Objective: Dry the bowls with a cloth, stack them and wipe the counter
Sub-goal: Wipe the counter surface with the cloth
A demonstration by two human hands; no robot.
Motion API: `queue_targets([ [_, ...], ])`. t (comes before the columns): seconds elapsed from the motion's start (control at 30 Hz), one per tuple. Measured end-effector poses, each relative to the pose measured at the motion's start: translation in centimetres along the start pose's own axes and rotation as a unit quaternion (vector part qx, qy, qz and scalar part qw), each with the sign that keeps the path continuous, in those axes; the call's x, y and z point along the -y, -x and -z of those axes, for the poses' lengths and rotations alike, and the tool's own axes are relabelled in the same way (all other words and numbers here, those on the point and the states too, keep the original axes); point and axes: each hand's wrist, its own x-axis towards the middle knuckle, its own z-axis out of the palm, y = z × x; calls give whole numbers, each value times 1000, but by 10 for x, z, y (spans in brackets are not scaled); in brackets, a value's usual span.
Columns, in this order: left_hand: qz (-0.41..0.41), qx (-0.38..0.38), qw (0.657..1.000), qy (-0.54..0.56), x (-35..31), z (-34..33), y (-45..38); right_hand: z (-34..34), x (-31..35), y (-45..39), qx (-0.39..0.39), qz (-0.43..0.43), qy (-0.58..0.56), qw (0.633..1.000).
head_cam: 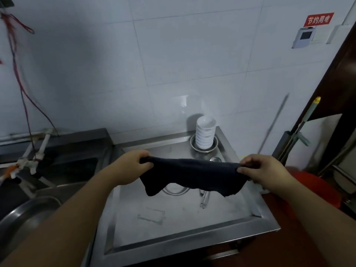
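A dark cloth (192, 174) hangs stretched in the air above the steel counter (173, 218). My left hand (133, 164) pinches its left corner and my right hand (264, 168) pinches its right corner. A stack of several white bowls (205, 134) stands upright on a metal dish (193, 146) at the back right corner of the counter, behind the cloth. Under the cloth a metal ladle (215, 159) and the rim of a metal bowl (175, 191) show partly; the rest of them is hidden.
A steel sink (63, 170) with white taps (28, 162) lies to the left, and a large metal basin (23, 214) sits at the lower left. A red round object (312, 187) is at the right. Mop handles (304, 122) lean by the dark door frame. Metal tongs (205, 199) lie on the counter.
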Motion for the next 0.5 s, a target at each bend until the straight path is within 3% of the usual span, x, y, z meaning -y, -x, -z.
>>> queue_targets([
  [0.17, 69, 15, 997, 16, -17, -51, -18, 59, -61, -19, 100, -49, 1, 994],
  [0.33, 136, 86, 985, 70, -29, -119, -16, 65, -113, -31, 132, -37, 71, 988],
  [0.5, 200, 136, 963, 118, -29, -177, -8, 56, -159, -25, 141, -78, 64, 985],
])
